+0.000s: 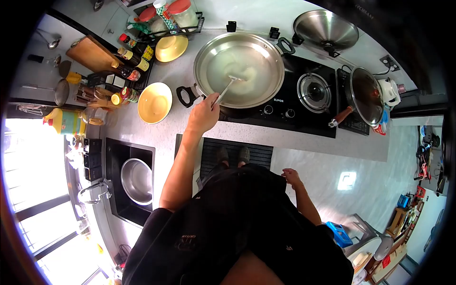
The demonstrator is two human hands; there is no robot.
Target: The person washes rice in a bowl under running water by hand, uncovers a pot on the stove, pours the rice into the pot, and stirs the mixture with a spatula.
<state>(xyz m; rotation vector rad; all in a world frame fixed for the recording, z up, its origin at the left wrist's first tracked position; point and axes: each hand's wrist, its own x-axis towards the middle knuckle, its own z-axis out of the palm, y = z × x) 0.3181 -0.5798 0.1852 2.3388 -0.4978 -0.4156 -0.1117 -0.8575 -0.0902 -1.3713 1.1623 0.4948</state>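
Note:
A wide steel pan [266, 80] with pale, cloudy liquid stands over the left side of the black gas stove [304, 126]. My left hand [204, 114] is closed around the handle of a metal utensil [228, 89], whose end dips into the liquid near the pan's middle. That hand is at the pan's front left rim, beside its black side handle [186, 96]. Down by my right side, away from the counter, hangs my right hand [291, 177], fingers loosely apart and holding nothing.
Left of the pan are two yellow bowls [155, 103] and sauce bottles [135, 59]. A steel basin [136, 181] sits in the black sink [114, 199]. Right of the open burner [315, 92] is a lidded pan [365, 97] with a wooden handle. A steel lid [326, 31] hangs on the wall.

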